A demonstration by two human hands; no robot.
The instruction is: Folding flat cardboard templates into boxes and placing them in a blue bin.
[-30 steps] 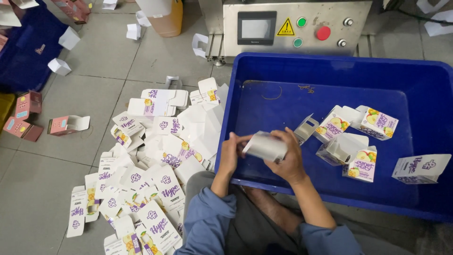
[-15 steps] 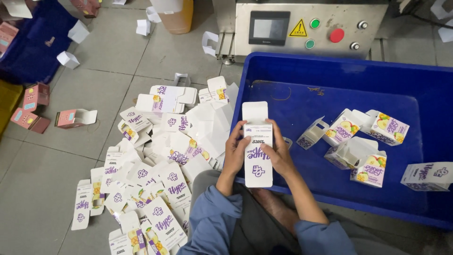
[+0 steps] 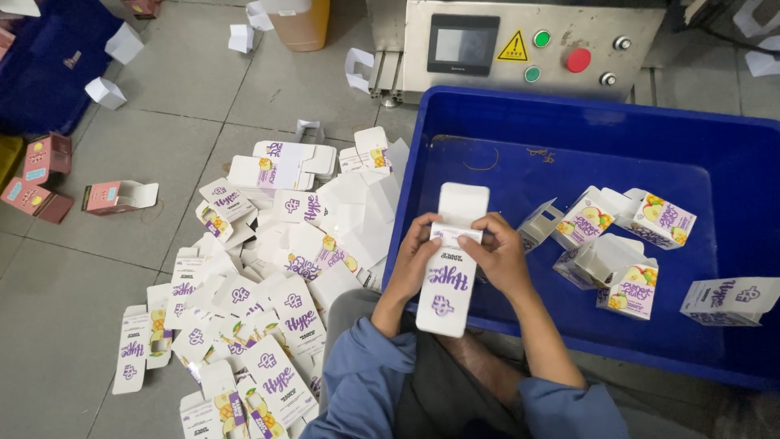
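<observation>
Both hands hold one white carton (image 3: 449, 280) with purple print, standing on end over the near rim of a big blue tub (image 3: 569, 138). My left hand (image 3: 413, 262) grips its left side, my right hand (image 3: 499, 256) its right side, and both sets of fingertips rest at the fold below the raised top flap. The carton looks squared up into a box shape.
Several folded cartons (image 3: 605, 248) lie inside the tub at the right. A heap of flat cartons (image 3: 260, 293) covers the tiled floor at my left. A steel machine panel (image 3: 528, 45) with screen and buttons stands behind the tub. Pink boxes (image 3: 49, 179) lie far left.
The carton went from lying crosswise in my hands to upright, then tilted slightly right. My fingers moved up to the top flap's fold.
</observation>
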